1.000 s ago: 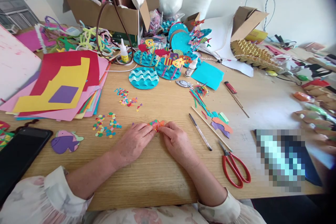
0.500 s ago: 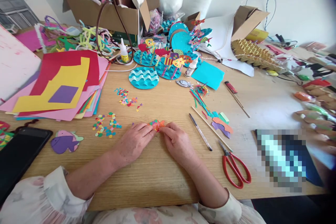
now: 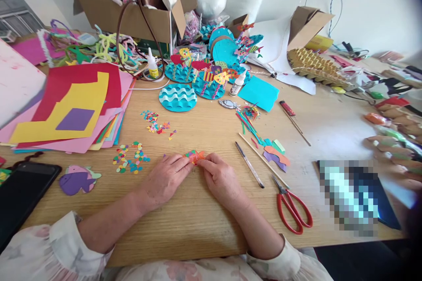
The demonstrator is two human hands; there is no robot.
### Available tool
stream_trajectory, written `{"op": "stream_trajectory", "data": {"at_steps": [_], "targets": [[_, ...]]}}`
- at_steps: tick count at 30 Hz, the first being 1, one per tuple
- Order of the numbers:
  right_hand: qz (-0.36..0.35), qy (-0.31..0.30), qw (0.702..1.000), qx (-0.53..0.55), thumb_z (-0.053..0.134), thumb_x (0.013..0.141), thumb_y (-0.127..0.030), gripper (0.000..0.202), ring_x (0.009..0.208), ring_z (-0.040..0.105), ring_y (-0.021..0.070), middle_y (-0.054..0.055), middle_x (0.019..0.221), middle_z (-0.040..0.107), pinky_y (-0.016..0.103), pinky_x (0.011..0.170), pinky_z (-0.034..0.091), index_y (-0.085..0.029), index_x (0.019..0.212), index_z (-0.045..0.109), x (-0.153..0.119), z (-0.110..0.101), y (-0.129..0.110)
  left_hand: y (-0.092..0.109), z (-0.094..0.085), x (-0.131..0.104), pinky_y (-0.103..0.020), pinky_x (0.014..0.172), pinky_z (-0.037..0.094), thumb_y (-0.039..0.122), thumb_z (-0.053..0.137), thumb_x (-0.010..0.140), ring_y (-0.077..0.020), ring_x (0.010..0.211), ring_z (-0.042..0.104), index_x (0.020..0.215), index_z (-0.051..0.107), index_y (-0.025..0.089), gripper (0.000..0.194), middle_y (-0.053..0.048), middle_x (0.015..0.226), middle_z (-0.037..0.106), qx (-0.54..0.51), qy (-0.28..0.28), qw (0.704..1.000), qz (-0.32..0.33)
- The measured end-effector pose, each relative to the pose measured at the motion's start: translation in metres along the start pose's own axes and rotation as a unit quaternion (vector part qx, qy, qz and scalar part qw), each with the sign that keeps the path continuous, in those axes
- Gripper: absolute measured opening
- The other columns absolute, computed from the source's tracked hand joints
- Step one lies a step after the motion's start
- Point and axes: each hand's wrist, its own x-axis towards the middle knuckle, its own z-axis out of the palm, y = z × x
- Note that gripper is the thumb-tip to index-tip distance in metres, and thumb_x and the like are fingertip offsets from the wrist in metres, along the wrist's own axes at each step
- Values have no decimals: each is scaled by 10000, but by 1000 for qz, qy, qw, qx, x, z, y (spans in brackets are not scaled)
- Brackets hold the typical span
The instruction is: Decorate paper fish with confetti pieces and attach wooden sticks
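Between my hands lies a small orange paper fish (image 3: 195, 156) with coloured bits on it. The fingers of my left hand (image 3: 166, 180) are closed at its left end, and those of my right hand (image 3: 222, 180) pinch its right end, by the tail. The fingertips partly cover the fish. To the left are scattered coloured paper dots (image 3: 131, 157) and, farther back, small paper triangles (image 3: 158, 126). A purple paper fish (image 3: 79, 180) rests left of my left arm. Right of my right hand are a pen (image 3: 249, 165), a thin wooden stick (image 3: 263, 160) and red-handled scissors (image 3: 293, 210).
Stacked coloured paper (image 3: 69, 118) and a black phone (image 3: 26, 197) are at the left. At the back stand two glue bottles (image 3: 152, 65), blue wavy discs (image 3: 178, 98) with paper fish, and a cardboard box (image 3: 112, 17). Paper scraps (image 3: 276, 158) lie right of centre.
The whole view has shifted slightly, so things appear a little farther left. Both hands keep their hold on the orange fish, with hardly any other movement.
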Motion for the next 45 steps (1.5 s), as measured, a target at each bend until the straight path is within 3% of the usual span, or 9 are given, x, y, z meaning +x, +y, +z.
{"op": "stream_trajectory", "data": {"at_steps": [11, 17, 29, 35, 40, 45], "targets": [[3, 2, 1000, 10, 405, 814, -54, 288, 767, 540, 146, 68, 831, 578, 231, 685, 424, -158, 918, 653, -1, 0, 0, -1, 1, -1, -359, 886, 397, 129, 361, 881, -198, 1021, 456, 1173, 496, 149, 322, -78, 1117, 540, -4, -3, 1000, -1], [-6, 35, 998, 45, 398, 803, -53, 307, 748, 541, 137, 55, 821, 580, 227, 678, 428, -175, 927, 651, -2, 2, 4, -1, 0, -1, -360, 880, 397, 133, 355, 886, -207, 1017, 452, 1166, 499, 140, 315, -80, 1117, 540, -9, 3, 1000, 4], [-5, 0, 1000, -9, 401, 804, -54, 320, 767, 533, 146, 61, 833, 572, 231, 687, 422, -181, 941, 661, -1, 0, -2, 0, -3, 0, -356, 884, 396, 128, 345, 888, -201, 1016, 445, 1168, 499, 138, 320, -76, 1119, 539, -7, -11, 1000, 1], [-11, 37, 998, 39, 393, 802, -51, 309, 746, 543, 135, 54, 808, 584, 222, 678, 428, -179, 897, 658, -1, 2, 3, 1, -3, 0, -360, 870, 400, 124, 358, 882, -206, 1009, 451, 1170, 495, 135, 318, -78, 1105, 542, -1, -10, 1000, 2], [-3, 30, 999, 32, 403, 793, -45, 304, 736, 548, 137, 56, 806, 587, 224, 660, 424, -179, 878, 662, 0, 3, 4, 1, -3, 0, -360, 872, 399, 116, 361, 877, -209, 1012, 456, 1163, 503, 138, 320, -81, 1103, 545, 2, -3, 1000, 3], [0, 72, 995, 62, 417, 791, -43, 288, 706, 557, 130, 48, 778, 601, 216, 649, 423, -168, 898, 654, 0, 1, 5, 0, -3, 1, -347, 879, 407, 113, 363, 874, -195, 998, 469, 1147, 519, 158, 318, -70, 1096, 549, -10, 0, 1000, -5]]}}
